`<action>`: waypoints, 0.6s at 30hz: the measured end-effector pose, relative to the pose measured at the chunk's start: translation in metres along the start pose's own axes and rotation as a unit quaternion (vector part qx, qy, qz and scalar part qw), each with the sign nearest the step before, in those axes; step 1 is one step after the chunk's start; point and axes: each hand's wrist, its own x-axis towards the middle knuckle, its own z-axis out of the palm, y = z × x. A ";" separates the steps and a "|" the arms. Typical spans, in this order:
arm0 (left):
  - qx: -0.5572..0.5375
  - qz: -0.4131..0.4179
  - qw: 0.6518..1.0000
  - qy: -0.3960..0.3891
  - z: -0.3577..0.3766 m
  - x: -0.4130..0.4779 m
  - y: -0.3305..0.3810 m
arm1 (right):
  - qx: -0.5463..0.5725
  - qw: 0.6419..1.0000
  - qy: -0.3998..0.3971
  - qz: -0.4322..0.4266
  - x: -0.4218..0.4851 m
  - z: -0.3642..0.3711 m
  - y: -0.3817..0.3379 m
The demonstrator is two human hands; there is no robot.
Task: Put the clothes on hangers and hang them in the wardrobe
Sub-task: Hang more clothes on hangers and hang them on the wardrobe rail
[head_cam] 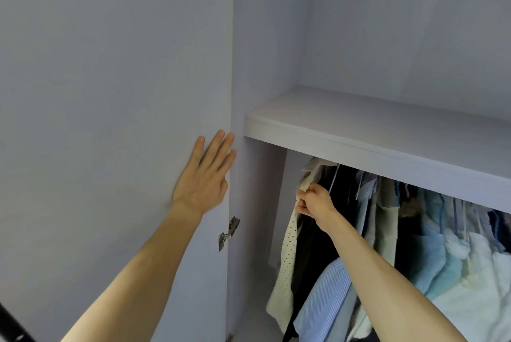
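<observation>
Lower left corner: dark object [11, 325], cut off by frame, not identifiable. Both elbows out of frame. Left hand [203, 175]: flat against open wardrobe door [110, 92], fingers straight, tips at door's edge. One hinge [229, 233] below it. Right hand [315, 202]: pinching top of cream dotted garment [287, 244], leftmost in hanging row; fingertips hidden in fabric. Open gap between garment and wardrobe side wall [257, 203]. Other clothes [442, 244] packed tight, uncountable. Rail and hanger hooks hidden behind one shelf [373, 131].
</observation>
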 end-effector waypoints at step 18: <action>-0.008 -0.020 0.999 -0.037 -0.001 0.002 0.013 | -0.191 0.981 0.004 0.023 0.019 -0.008 0.057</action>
